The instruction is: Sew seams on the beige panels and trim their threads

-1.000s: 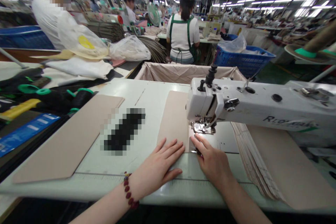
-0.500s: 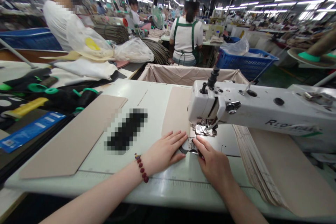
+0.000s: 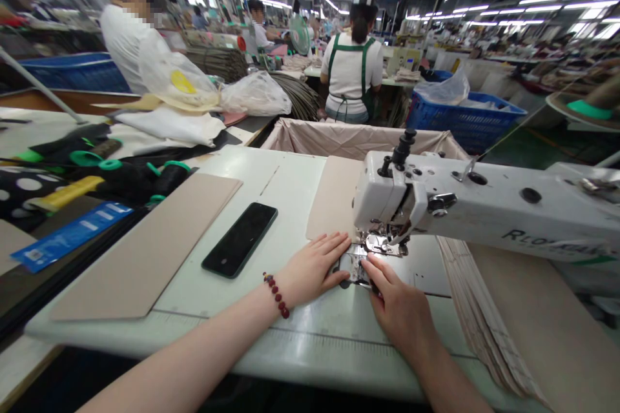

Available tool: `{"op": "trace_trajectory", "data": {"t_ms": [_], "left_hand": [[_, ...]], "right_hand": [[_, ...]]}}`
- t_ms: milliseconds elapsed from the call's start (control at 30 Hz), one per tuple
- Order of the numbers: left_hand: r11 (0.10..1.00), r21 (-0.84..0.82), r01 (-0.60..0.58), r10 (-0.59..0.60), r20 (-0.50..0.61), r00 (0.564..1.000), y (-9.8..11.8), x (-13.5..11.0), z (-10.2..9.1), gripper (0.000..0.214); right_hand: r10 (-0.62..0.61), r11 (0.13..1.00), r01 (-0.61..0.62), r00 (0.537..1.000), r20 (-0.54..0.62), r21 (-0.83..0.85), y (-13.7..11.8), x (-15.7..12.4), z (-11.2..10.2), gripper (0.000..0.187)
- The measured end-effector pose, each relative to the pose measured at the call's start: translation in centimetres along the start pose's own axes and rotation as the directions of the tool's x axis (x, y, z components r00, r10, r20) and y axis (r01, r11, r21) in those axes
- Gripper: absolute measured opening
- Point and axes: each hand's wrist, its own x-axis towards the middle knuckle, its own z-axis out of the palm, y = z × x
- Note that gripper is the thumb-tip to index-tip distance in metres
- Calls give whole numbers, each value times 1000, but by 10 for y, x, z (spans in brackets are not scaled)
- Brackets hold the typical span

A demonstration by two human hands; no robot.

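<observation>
My left hand [image 3: 316, 266] lies flat, fingers extended, at the near edge of a beige panel [image 3: 330, 197]. That panel lies partly behind the head of a white sewing machine [image 3: 394, 190]. Just right of the metal presser foot's near side [image 3: 382, 245], my right hand [image 3: 401, 303] has its fingers together and curled, fingertips at the metal plate [image 3: 356, 264]. A small dark object shows under those fingers, too hidden to name. A red bead bracelet [image 3: 276, 295] circles my left wrist.
A phone [image 3: 239, 239] and more beige panels [image 3: 150, 245] lie on the left of the table. Stacked panels [image 3: 513, 310] are at the right. A cloth-lined bin [image 3: 358, 139] stands behind the table. Thread cones [image 3: 169, 182] are at far left. A person [image 3: 352, 64] sits ahead.
The view has turned slightly left. My left hand and the beige panel have slid a little away from me past the presser foot; my right hand stays beside the plate.
</observation>
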Motion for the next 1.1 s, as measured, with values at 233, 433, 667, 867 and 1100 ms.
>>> {"op": "trace_trajectory", "data": {"t_ms": [233,433,667,867,1100], "left_hand": [[1000,-24,4,-4,-2,1000,-1,1,0,62],[999,-36,3,-4,-22,1000,-1,2,-1,63],[999,-23,33,-35,-59,998,1,3,-2,50],[996,12,83,-81,-89,993,-2,4,1,57],[993,54,102,-94,-128,987,1,7,-1,64]], "right_hand": [[3,1000,-3,1000,-8,7,-1,0,-2,59],[7,1000,-7,1000,27,22,-2,1,-9,58],[9,1000,-9,1000,11,7,-2,1,-6,57],[18,1000,-18,1000,-14,10,-1,0,-1,56],[22,1000,-21,999,-29,15,-1,0,0,53]]}}
